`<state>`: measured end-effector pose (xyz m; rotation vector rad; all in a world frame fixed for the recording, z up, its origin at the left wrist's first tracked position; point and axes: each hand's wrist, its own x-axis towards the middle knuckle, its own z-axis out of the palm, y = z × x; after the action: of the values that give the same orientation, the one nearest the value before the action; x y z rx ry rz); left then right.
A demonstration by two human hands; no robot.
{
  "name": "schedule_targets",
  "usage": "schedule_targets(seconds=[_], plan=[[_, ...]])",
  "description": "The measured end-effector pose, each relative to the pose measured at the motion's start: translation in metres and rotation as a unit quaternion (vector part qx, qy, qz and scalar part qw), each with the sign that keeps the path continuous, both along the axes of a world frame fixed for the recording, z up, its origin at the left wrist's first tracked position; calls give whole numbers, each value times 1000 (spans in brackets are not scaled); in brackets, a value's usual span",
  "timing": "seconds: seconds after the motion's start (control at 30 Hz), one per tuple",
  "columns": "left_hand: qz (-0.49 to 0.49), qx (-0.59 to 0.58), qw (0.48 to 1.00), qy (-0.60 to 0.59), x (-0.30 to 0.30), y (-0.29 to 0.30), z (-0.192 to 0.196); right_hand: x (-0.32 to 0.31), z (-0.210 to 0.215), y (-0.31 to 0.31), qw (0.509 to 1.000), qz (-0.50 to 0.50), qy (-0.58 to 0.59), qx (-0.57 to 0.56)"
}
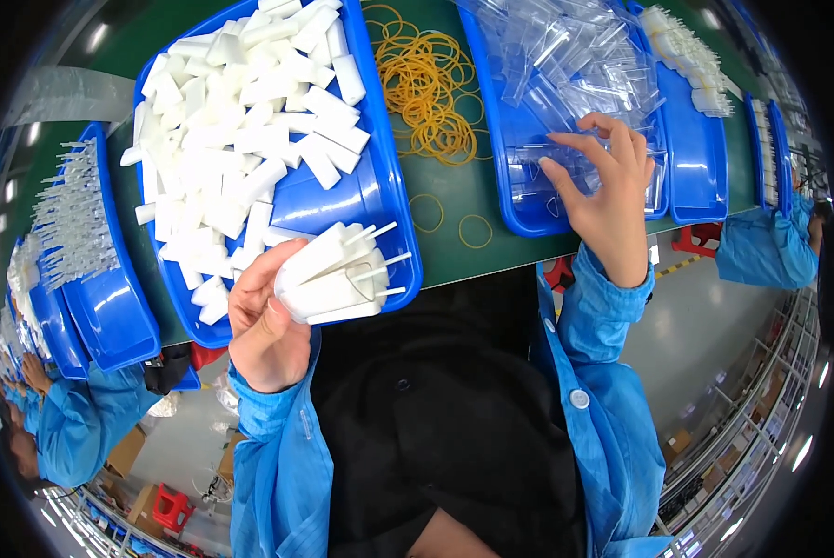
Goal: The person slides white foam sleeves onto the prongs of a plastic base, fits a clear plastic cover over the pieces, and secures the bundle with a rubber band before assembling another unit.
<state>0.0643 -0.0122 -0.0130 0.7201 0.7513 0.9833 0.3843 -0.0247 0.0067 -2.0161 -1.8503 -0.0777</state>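
My left hand (pixel 266 321) is closed round a bundle of white plastic pieces (pixel 329 288), from which several thin white prongs stick out to the right. It holds the bundle over the near right corner of a blue tray (pixel 329 209) heaped with white blocks (pixel 240 121). My right hand (pixel 610 181) reaches over another blue tray (pixel 519 219). Its thumb and fingers are apart and bent down toward transparent plastic pieces (pixel 566 70); no held piece shows between them. Whether the fingertips touch the pieces I cannot tell.
Between the trays, yellow rubber bands (pixel 431 88) lie heaped on the green table (pixel 445 200), with two loose ones nearer me. Pronged pieces fill a tray (pixel 110 302) at left and pile up in a tray (pixel 701 177) at right. Co-workers' blue sleeves (pixel 96 414) show at both sides.
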Motion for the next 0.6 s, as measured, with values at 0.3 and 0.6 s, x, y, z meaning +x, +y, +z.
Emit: schedule_targets(seconds=[0.3,0.6], plan=[[-18,-111,991,-79,19,8,17,-5,-3,12,998,50,-8,-25],[16,-83,994,-69,21,5,15,-9,-1,4,995,72,22,-63]])
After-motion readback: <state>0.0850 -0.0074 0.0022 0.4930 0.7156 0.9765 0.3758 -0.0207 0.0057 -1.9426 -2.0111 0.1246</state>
